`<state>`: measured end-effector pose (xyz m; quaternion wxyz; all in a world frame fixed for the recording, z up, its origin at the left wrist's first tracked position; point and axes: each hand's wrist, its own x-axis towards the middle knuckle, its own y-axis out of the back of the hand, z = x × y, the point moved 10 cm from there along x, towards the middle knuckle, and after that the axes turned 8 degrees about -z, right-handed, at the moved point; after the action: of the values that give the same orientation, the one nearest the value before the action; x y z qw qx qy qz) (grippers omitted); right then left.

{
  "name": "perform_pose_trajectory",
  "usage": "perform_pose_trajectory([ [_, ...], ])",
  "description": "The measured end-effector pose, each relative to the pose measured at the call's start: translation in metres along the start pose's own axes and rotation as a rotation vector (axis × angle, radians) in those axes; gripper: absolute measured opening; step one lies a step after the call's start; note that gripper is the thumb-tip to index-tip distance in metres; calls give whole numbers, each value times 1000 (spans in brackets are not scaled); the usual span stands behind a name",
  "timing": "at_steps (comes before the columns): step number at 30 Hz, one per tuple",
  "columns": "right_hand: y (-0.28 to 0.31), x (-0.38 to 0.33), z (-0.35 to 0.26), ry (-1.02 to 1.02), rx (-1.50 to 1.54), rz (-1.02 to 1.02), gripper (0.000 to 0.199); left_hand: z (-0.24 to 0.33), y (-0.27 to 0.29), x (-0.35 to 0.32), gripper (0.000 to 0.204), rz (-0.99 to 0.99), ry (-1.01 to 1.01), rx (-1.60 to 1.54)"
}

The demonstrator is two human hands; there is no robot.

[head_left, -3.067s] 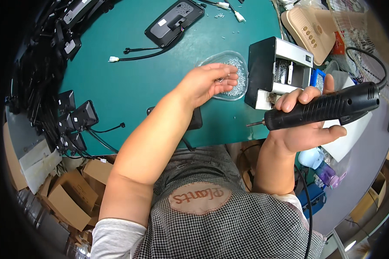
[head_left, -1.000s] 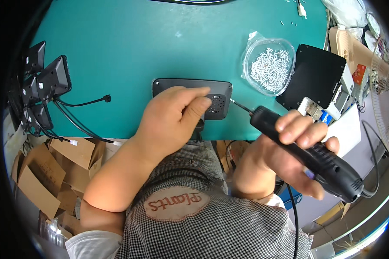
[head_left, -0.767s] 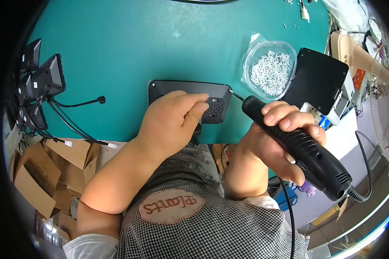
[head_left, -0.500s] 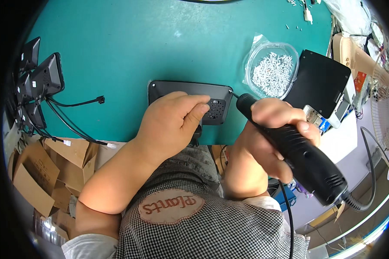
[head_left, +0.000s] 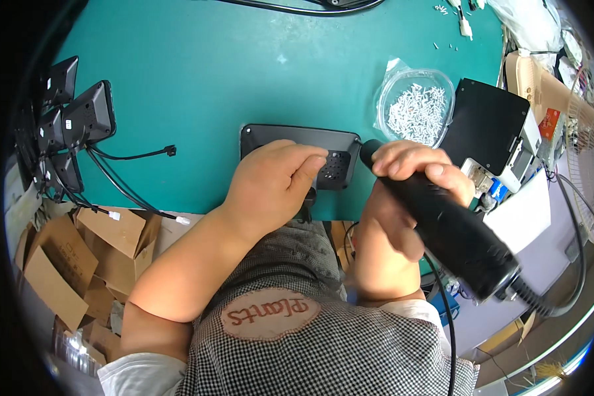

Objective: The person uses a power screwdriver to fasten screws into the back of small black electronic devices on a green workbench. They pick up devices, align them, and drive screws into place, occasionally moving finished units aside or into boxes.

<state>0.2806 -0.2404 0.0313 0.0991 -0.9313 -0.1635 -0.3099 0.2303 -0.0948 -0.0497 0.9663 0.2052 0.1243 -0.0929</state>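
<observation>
Right hand (head_left: 388,210) gripping black electric screwdriver (head_left: 462,244), left hand (head_left: 267,185) over black device (head_left: 338,170), screws (head_left: 416,113) in clear tub (head_left: 395,86)

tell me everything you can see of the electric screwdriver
The electric screwdriver is black, with a thick, roughly cylindrical body that looks like plastic. The right hand wraps around its front half, fingers over the top. It slants across the picture, nose toward the upper left, close to the far right corner of the black housing; whether its bit touches there cannot be made out. At its rear end, a ribbed sleeve leads into a dark cord that curves upward.
</observation>
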Motion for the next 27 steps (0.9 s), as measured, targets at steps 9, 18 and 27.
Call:
perform_pose_trajectory([
  [9, 7, -7, 6, -81, 127, 77, 58, -3, 1, -3, 22, 49, -23, 30],
  [18, 24, 28, -45, -49, 454, 108, 80, -8, -24, -13, 64, -251, 199, -1404],
  [27, 11, 20, -42, -55, 542, 174, 82, 16, -38, -24, 60, -376, 224, -1318],
])
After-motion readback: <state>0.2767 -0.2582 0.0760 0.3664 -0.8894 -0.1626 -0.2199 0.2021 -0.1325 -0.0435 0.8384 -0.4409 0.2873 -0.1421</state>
